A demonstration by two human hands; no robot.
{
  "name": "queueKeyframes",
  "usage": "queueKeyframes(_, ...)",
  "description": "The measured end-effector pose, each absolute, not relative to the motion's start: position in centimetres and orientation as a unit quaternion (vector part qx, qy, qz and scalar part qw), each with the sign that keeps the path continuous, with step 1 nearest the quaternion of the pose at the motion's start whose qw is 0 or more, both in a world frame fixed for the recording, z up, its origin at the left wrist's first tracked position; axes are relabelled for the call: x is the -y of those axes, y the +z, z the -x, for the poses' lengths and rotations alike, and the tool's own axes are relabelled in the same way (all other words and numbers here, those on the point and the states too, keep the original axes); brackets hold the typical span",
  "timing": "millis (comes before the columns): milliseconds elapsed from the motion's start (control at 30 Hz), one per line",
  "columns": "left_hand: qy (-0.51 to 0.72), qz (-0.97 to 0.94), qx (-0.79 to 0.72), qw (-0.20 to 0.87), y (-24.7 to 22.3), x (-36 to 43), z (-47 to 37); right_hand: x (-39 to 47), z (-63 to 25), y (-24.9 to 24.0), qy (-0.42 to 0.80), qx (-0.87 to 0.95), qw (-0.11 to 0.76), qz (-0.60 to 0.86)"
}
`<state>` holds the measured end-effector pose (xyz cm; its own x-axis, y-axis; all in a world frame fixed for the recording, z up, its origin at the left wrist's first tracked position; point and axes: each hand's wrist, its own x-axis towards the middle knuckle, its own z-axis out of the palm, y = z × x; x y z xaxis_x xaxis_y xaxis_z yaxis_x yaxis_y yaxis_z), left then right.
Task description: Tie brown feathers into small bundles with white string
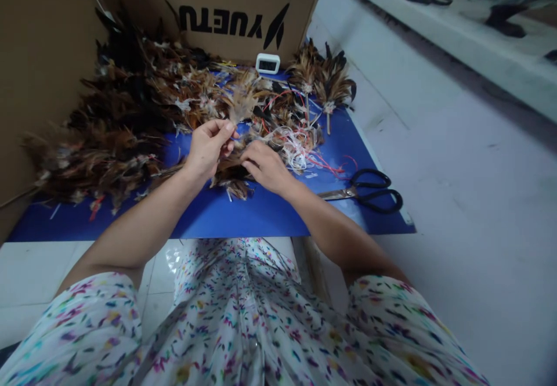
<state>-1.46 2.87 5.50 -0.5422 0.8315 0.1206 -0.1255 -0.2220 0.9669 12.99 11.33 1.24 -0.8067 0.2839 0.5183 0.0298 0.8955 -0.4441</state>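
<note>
My left hand (211,145) is pinched around the base of a small tan feather bunch (241,106), whose tips fan upward. Just to its right, my right hand (267,168) reaches into loose brown feathers (232,171) with its fingers curled together. What those fingertips hold, if anything, is hidden. Beside the right hand lies a tangle of white and red string (296,148). Scissors with black handles (376,191) rest near the right wrist, their blades partly behind the forearm.
Heaps of brown and black feathers (117,136) cover the left and back of the blue board (243,217). A small white digital clock (267,64) stands against a cardboard box (148,3). Two tied feather bunches (333,87) lie at the back right.
</note>
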Motion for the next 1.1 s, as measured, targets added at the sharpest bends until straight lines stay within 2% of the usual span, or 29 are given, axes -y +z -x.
queueKeyframes(200,0.697,-0.341,-0.539,0.326,5.0,-3.0,1.8,-12.2,-13.0,1.4,0.457,0.795,0.348,0.194)
queueKeyframes(433,0.718,-0.323,-0.521,0.329,4.7,-3.2,2.0,-12.5,-13.3,2.0,0.63,0.65,0.36,0.227)
queueKeyframes(667,0.695,-0.331,-0.538,0.344,4.6,-3.2,1.6,-12.5,-13.5,2.6,0.647,0.62,0.379,0.23)
queueKeyframes(967,0.66,-0.343,-0.517,0.424,4.9,-2.6,0.3,-12.3,-13.5,2.5,0.657,0.633,0.347,0.216)
queueKeyframes(1100,0.658,-0.342,-0.524,0.419,4.7,-2.6,0.2,-12.0,-13.5,2.5,0.657,0.634,0.348,0.213)
